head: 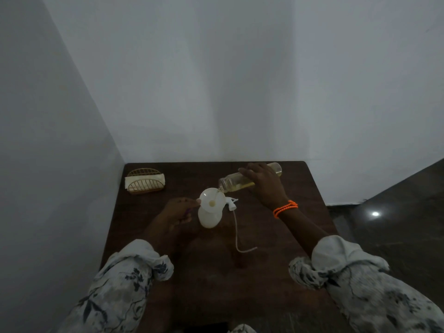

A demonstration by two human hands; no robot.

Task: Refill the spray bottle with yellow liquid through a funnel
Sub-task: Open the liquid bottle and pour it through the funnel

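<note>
A white spray bottle stands upright mid-table with a white funnel seated in its neck. My right hand grips a clear bottle of yellow liquid, tipped with its mouth over the funnel; a thin yellow stream runs into the funnel, where liquid pools. My left hand sits just left of the spray bottle, fingertips pinching the funnel's left rim. The white spray head with its long dip tube lies on the table to the right of the bottle.
The dark wooden table stands in a corner of white walls. A gold wire napkin holder with napkins is at the back left. Dark shiny floor lies to the right. An orange bead bracelet circles my right wrist.
</note>
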